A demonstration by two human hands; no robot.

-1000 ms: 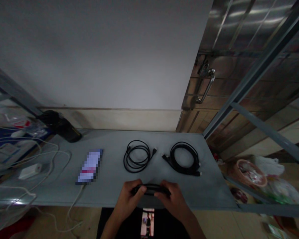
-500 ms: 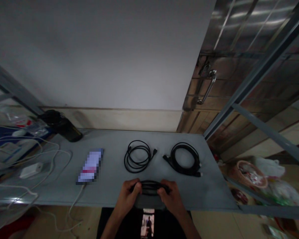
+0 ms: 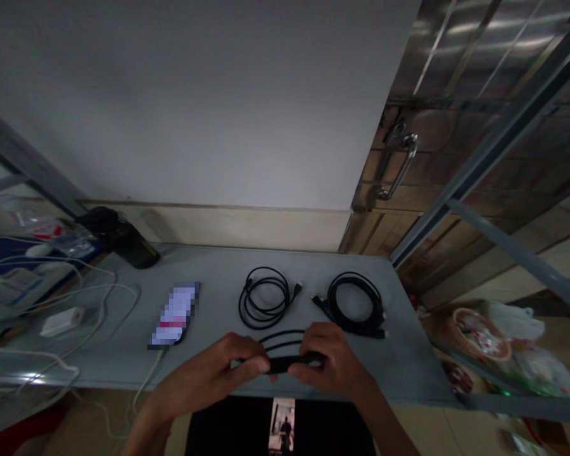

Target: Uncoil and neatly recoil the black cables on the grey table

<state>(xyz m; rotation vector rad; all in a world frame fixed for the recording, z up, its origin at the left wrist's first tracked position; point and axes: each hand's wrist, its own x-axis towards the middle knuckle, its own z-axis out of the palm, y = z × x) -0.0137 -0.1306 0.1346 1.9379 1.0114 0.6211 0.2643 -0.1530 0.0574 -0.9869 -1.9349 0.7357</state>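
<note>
Both my hands grip one coiled black cable [image 3: 285,363] above the front edge of the grey table [image 3: 209,278]. My left hand [image 3: 232,362] pinches its left end between thumb and fingers. On the right end, my right hand [image 3: 330,358] is closed, thumb facing the left one. Part of the coil arches up behind the gripped bundle; the rest hides inside my fingers. Just beyond lie two more cables: a loosely coiled black cable [image 3: 242,303] with a plug at its right, and a thicker, tighter coiled black cable [image 3: 371,326] with plugs showing at its sides.
A phone [image 3: 175,313] on a white charging lead lies left. Behind it a black bottle [image 3: 123,239] lies tilted. White cords and a white adapter [image 3: 63,322] spread at far left. Metal posts [image 3: 484,145] flank the table. A basket [image 3: 479,332] and bags stand at right.
The coil in my hands has turned and flattened into a tighter bundle, with some loops now arching behind. My left forearm has swung out to the left. The other cables stay put.
</note>
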